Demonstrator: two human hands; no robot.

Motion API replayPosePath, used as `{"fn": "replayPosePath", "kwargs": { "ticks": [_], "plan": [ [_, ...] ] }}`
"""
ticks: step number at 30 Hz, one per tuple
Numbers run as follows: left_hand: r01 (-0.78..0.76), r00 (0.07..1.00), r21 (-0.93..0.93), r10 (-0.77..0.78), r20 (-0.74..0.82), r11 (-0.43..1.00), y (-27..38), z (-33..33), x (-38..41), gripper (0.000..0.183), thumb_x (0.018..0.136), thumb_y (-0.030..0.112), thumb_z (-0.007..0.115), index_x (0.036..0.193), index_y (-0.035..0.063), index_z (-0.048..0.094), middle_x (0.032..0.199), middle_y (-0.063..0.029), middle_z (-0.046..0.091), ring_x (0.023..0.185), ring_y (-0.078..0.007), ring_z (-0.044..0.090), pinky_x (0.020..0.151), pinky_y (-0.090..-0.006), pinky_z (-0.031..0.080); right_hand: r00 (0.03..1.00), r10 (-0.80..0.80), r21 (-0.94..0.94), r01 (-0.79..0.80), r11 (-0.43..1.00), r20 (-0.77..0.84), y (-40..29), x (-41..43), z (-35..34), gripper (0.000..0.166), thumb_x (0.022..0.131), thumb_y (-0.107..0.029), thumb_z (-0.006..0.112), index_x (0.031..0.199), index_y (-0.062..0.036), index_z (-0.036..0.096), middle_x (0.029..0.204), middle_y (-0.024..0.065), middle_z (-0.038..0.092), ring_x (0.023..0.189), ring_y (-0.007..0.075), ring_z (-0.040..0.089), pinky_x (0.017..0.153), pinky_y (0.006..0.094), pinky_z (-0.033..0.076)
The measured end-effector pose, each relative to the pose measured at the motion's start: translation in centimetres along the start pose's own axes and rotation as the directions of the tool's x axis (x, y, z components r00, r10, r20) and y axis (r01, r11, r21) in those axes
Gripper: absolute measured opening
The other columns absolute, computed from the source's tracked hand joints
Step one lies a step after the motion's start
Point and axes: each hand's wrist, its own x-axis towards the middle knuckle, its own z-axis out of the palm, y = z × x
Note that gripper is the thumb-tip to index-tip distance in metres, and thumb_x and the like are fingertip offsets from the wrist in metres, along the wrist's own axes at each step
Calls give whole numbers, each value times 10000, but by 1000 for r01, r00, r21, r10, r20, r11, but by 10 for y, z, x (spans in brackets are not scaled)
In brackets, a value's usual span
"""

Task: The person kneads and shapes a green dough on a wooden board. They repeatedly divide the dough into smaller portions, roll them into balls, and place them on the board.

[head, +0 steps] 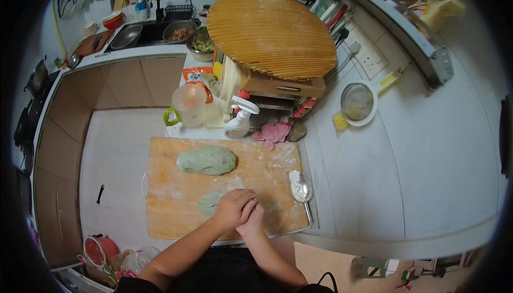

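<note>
My left hand (237,208) lies over my right hand (253,217), the two pressed together above the front middle of a floured wooden board (168,213). Whatever may be between the palms is hidden. Just left of them a smaller piece of green dough (209,203) shows, partly covered by my left hand. Farther back on the board rests a thick log of green dough (207,160). Near the right edge sits a metal scoop (306,194) heaped with white flour (296,181), its handle towards me.
Behind the board stand a white spray bottle (238,124), a pink cloth (274,132) and a plastic jug with a green handle (190,108). A round ribbed tray (272,32) tops a stacked box. To the right, a sieve (358,102) leans over a small yellow packet (340,122).
</note>
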Motion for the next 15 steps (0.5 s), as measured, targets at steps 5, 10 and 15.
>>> {"fn": "replayPosePath", "kwargs": {
  "ticks": [5,10,15],
  "plan": [
    [152,972,-45,-158,-172,987,-14,38,-11,377,899,173,670,1237,20,601,1215,-197,650,1126,-394,607,962,-431,482,898,-31,-182,-55,982,-438,-54,31,11,276,936,-310,650,1092,-81,651,1055,80,666,976,234,629,891,370,498],
    [446,853,-14,-430,-297,895,-30,17,-53,342,910,148,656,1197,-14,565,1124,-190,634,1031,-316,628,923,-399,488,755,-550,-852,504,141,356,-124,124,-14,297,862,-188,746,1070,-2,645,1080,111,675,1017,257,644,858,377,514],
    [473,824,80,-408,-392,878,-29,8,-73,378,888,101,666,1203,-47,517,1088,-198,617,988,-305,621,901,-401,490,663,-173,-652,592,-475,728,-137,174,-20,384,806,-163,759,1129,-2,627,1131,166,648,1063,316,632,886,413,518]
  ]
}}
